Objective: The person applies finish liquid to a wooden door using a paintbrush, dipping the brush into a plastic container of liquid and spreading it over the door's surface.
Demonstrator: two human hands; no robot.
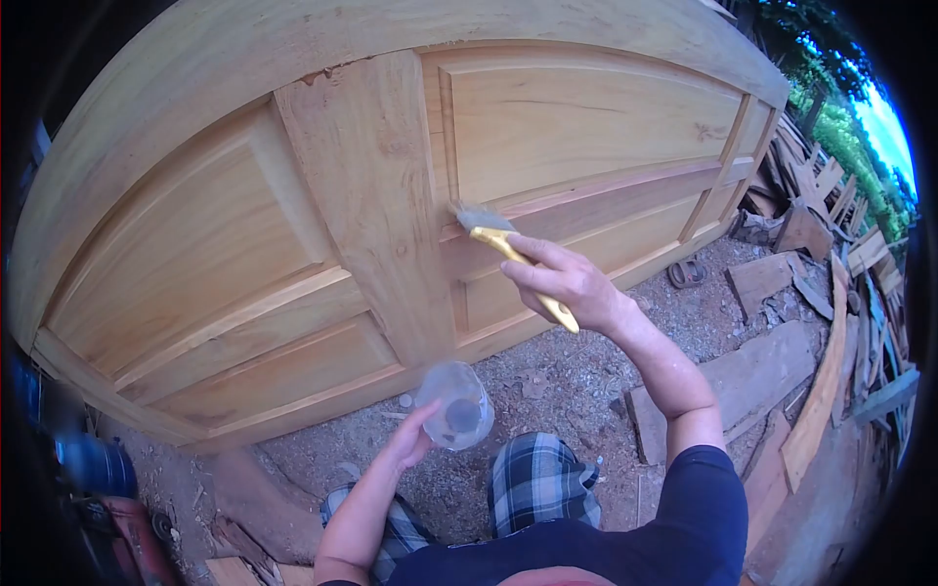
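Right hand [572,283] is closing around the yellow handle of a paintbrush [532,273], fingers curled, brush slanting with bristles up and left. Bristle tips are meeting or nearly meeting the wooden panel door [362,186], just right of its wide upright board [366,146]; contact can't be told for sure. Left hand [420,430] is holding a clear plastic container [456,405] by its left side, hand partly open, thumb toward the container; the other fingers are mostly hidden. Container is sitting low in front of the door's bottom edge, above the gravelly ground [547,391]. Door is standing on its long side, leaning angle unclear. Wood planks [733,386] are lying on the ground at right, near a sandal [687,273]. Blue container [98,467] is standing at far left.
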